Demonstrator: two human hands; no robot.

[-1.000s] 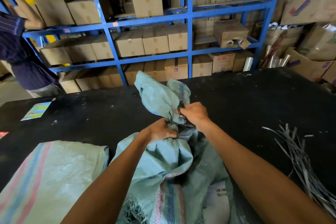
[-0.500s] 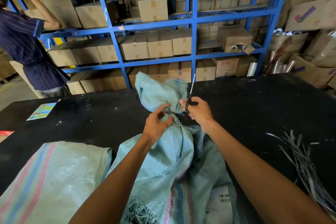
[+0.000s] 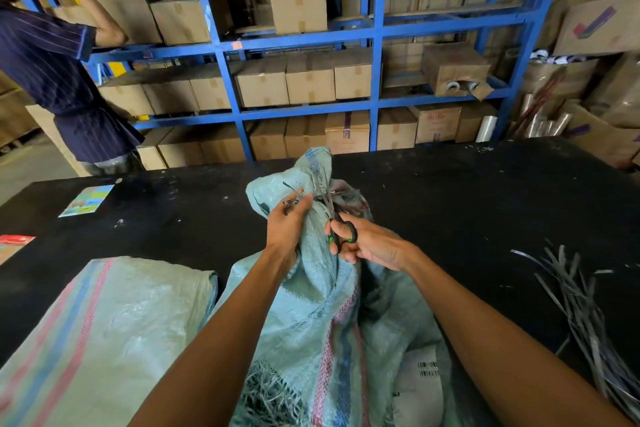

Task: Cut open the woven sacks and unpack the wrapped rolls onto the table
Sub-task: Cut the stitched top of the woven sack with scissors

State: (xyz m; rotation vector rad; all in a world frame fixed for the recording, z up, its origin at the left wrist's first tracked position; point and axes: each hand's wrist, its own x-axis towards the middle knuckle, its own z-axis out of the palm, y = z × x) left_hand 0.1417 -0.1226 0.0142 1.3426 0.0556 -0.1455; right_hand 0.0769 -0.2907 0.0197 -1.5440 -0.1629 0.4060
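A pale green woven sack with red and blue stripes stands on the black table right in front of me, its gathered neck bound with dark tie strips. My left hand pinches loose ends of the tie strips at the neck. My right hand holds black scissors with green-lined handles, blades pointing up into the bunched neck. A second sack lies flat at the lower left. The sacks' contents are hidden.
A heap of cut grey strips lies at the table's right. A coloured card and a red item sit at the left edge. A person in a striped shirt stands at the blue shelving full of cartons.
My left hand has risen from the neck and now pulls tie strips free. My right hand has drawn the scissors back and lower, their handles now showing. The neck looks looser.
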